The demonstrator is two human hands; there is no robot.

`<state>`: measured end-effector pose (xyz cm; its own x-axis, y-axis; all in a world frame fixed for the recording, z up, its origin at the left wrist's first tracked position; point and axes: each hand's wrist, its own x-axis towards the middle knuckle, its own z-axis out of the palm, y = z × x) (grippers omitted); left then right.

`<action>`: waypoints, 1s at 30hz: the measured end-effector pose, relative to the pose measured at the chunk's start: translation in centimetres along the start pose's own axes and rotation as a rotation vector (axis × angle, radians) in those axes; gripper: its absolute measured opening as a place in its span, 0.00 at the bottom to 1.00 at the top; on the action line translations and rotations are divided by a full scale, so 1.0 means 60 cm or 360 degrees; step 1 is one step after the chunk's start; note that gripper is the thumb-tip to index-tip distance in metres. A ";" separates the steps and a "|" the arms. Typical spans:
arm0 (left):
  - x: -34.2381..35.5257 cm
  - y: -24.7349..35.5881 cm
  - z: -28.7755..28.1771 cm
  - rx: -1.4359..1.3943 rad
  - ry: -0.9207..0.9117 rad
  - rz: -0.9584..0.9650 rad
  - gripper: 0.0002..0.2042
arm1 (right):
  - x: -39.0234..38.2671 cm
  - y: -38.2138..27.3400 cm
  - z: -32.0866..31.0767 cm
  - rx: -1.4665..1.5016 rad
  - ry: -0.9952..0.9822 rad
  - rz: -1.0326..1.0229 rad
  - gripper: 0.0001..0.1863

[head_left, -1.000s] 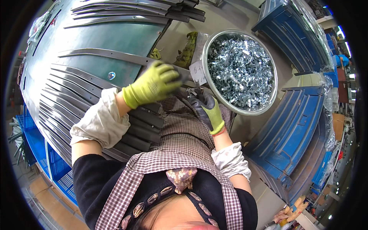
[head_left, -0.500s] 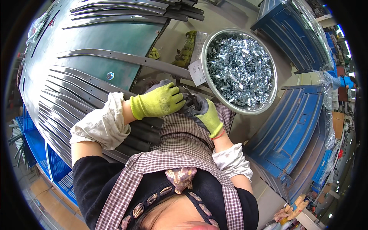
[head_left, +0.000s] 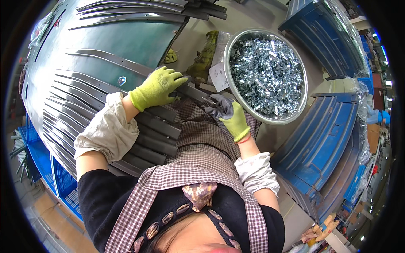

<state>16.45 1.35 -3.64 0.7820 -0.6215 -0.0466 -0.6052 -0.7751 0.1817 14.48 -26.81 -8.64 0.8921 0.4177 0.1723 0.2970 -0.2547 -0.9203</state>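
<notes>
A long dark metal strip [head_left: 112, 60] lies slantwise over the green-topped table, its right end reaching out above my lap. My left hand [head_left: 158, 87], in a yellow-green glove with dark palm coating, is closed around the strip near that end. At the strip's tip is my right hand [head_left: 230, 114], gloved alike, its fingers bent and pinched together. Small metal pieces [head_left: 207, 101] show at those fingertips; they look like clips, though the glove partly hides them. Beyond my right hand stands a round metal basin [head_left: 228, 63] heaped with shiny small metal clips [head_left: 268, 76].
Several similar dark strips [head_left: 80, 99] lie side by side on the table [head_left: 126, 40], with more stacked at its far edge [head_left: 139, 10]. Blue metal bins [head_left: 318, 143] stand at the right. A marked paper tag [head_left: 218, 76] hangs by the basin. Blue crates [head_left: 63, 179] stand at the left.
My left hand has moved left along the strip, away from my right hand. The strip's right end has swung down toward my lap. My right hand has shifted slightly right.
</notes>
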 end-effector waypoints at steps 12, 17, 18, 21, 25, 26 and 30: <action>-0.006 0.005 0.002 -0.0358 0.0048 0.0109 0.28 | 0.007 0.051 0.002 0.0337 -0.0313 0.0085 0.13; -0.004 0.006 -0.005 -0.0392 0.0011 0.0082 0.28 | 0.009 0.056 0.021 0.0287 -0.0097 0.0076 0.14; -0.002 0.006 -0.005 -0.0389 0.0011 0.0078 0.28 | 0.004 0.057 0.017 0.0031 -0.0092 0.0083 0.15; 0.001 0.005 0.000 -0.0345 0.0068 0.0027 0.29 | -0.007 0.021 -0.003 -0.0677 -0.0236 0.0285 0.16; 0.003 0.004 0.002 -0.0330 0.0084 0.0029 0.29 | -0.052 0.008 -0.026 -0.0844 -0.0076 0.0123 0.09; 0.002 0.003 0.004 -0.0321 0.0095 0.0025 0.29 | -0.054 -0.001 -0.028 -0.0825 -0.0103 0.0091 0.09; -0.001 0.003 0.008 -0.0312 0.0135 0.0017 0.28 | -0.050 -0.025 -0.026 -0.0908 -0.0181 0.0067 0.09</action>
<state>16.20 1.19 -4.07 0.7904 -0.6115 0.0376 -0.5795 -0.7263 0.3697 11.91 -29.05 -7.23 0.8744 0.4799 0.0717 0.4265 -0.6897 -0.5851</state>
